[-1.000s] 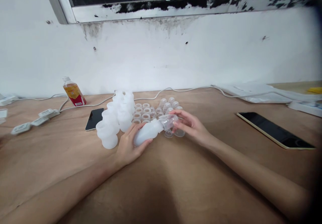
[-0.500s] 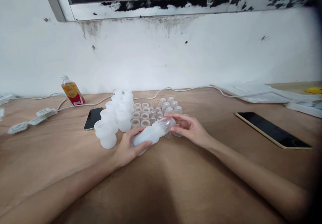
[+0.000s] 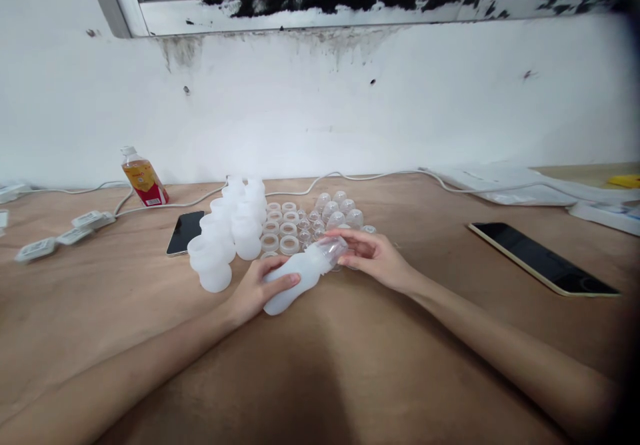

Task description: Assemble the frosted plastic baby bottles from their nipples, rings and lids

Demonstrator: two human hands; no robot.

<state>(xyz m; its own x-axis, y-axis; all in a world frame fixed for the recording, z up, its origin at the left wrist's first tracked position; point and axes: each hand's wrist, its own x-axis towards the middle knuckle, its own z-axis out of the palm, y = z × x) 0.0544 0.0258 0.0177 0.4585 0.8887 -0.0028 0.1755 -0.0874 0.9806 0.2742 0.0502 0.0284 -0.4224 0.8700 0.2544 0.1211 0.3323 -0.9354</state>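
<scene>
My left hand (image 3: 257,289) is wrapped round the body of a frosted white baby bottle (image 3: 299,278), which lies tilted with its base toward me. A clear dome cap (image 3: 332,250) sits over the bottle's upper end. The fingers and thumb of my right hand (image 3: 373,256) pinch this cap from the far and near sides. Just behind the bottle are rows of white collar rings (image 3: 271,242), small clear nipples (image 3: 305,225) and more clear dome caps (image 3: 337,218). Part of these rows is hidden by my hands.
Several frosted bottle bodies (image 3: 215,275) stand in rows to the left. Behind them lie a phone (image 3: 184,233) and a drink bottle (image 3: 145,178). A larger phone (image 3: 543,258) rests at right. A white cable (image 3: 320,181) runs along the wall, with plastic bags (image 3: 505,188) at back right.
The bottle has turned slightly in my left hand, its base now lower and more of its body showing. My right hand keeps its grip on the clear cap.
</scene>
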